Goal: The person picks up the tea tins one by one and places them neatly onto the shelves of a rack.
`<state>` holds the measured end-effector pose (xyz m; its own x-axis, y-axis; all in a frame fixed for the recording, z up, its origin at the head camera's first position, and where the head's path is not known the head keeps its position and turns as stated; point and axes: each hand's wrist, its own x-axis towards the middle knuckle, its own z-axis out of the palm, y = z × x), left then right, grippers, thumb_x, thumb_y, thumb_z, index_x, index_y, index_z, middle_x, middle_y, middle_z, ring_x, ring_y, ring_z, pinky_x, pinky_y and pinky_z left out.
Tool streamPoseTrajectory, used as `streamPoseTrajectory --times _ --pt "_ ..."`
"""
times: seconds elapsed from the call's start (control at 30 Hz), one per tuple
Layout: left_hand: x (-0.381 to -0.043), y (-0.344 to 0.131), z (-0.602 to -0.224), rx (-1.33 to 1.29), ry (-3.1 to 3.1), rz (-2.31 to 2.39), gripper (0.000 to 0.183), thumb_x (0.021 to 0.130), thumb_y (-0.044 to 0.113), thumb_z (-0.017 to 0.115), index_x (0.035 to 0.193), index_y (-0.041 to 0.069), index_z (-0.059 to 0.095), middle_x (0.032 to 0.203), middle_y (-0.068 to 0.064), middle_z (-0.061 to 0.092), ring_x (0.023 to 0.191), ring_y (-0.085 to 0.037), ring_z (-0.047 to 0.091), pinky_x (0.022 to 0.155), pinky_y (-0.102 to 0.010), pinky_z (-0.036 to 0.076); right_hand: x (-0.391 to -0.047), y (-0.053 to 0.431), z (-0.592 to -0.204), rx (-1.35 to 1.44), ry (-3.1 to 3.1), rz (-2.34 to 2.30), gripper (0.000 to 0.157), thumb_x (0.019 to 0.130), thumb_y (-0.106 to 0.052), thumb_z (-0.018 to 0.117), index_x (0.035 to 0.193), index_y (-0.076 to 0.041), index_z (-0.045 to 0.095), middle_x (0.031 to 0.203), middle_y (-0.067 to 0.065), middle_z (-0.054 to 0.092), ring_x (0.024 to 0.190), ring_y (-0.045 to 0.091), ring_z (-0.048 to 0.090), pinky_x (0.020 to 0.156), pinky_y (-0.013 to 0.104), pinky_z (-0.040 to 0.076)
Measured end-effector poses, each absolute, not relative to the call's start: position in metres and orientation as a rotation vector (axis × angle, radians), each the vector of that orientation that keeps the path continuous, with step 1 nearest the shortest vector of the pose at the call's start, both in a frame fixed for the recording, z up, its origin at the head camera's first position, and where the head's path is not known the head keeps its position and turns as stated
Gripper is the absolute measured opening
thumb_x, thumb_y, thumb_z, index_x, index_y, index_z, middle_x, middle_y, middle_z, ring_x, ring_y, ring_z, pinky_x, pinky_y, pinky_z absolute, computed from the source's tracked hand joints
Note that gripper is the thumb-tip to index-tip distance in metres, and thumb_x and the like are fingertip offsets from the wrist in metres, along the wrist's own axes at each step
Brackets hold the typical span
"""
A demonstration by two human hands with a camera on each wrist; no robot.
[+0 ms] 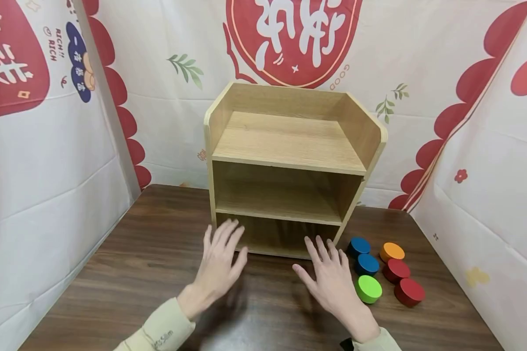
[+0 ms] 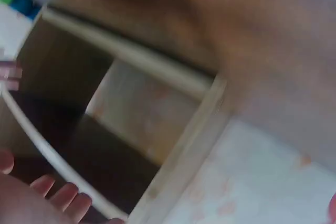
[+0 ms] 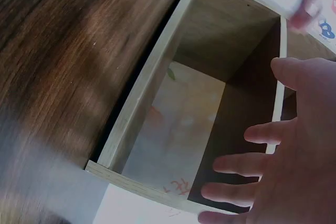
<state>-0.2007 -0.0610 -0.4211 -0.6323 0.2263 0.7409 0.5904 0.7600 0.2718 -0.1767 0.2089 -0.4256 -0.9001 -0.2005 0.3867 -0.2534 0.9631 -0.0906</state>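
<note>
At the left, a printed cloth [image 1: 52, 195] hangs beside the dark wood-grain surface [image 1: 114, 273]. Over that surface the person's left hand [image 1: 217, 265], in a pale sleeve [image 1: 169, 324], is held before the lower left front of the wooden shelf unit [image 1: 290, 166]. Its fingers are extended and loosely spread, gripping nothing; whether their tips touch the wood cannot be told.

The shelf unit stands upright at the far middle of the surface, with a walled top and two compartments below; through the back of the lower one, patterned cloth shows in the right wrist view.

The right hand [image 1: 334, 280] mirrors the left before the lower right front, fingers apart and holding nothing, contact again unclear.

Just right of it, six round blocks sit flat in two rows: two blue blocks [image 1: 367, 264] and a lime-green block [image 1: 369, 289], then an orange block [image 1: 392, 252] and two red blocks [image 1: 410, 292].

The step in hand seems to be a two-handed placing or steadying of the unit, with every block outside it. Moving the unit would call for fingers on both sides; taking a block, for the right hand to shift sideways and pinch.
</note>
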Motion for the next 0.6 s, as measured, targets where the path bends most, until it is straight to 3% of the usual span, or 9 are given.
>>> streamPoseTrajectory --times 0.3,0.47,0.6 --pt "-0.243 -0.066 -0.322 -0.654 -1.953 -0.480 0.060 0.088 0.021 0.052 0.146 0.010 0.040 0.156 -0.014 0.032 0.146 -0.032 0.026 0.112 -0.066 0.015 -0.167 0.233 -0.418 0.320 -2.665 0.289 0.062 0.087 -0.046 0.063 0.135 -0.008 0.054 0.130 0.017 0.060 0.118 0.039 0.053 0.091 0.056 0.043" --pt "-0.257 -0.067 -0.301 -0.612 -2.052 -0.419 0.062 0.089 0.020 0.052 0.148 0.010 0.037 0.156 -0.011 0.034 0.147 -0.027 0.025 0.110 -0.068 0.016 -0.167 0.261 -0.418 0.256 -2.569 0.268 0.055 0.082 -0.038 0.071 0.121 -0.001 0.063 0.117 0.021 0.065 0.105 0.041 0.056 0.083 0.057 0.045" --pt "-0.262 -0.066 -0.299 -0.589 -2.089 -0.423 0.061 0.087 0.015 0.056 0.146 0.009 0.040 0.152 -0.010 0.039 0.145 -0.026 0.028 0.110 -0.067 0.018 -0.164 0.284 -0.421 0.134 -2.601 0.219 0.061 0.079 -0.042 0.073 0.118 0.003 0.062 0.111 0.027 0.063 0.097 0.044 0.055 0.075 0.057 0.045"
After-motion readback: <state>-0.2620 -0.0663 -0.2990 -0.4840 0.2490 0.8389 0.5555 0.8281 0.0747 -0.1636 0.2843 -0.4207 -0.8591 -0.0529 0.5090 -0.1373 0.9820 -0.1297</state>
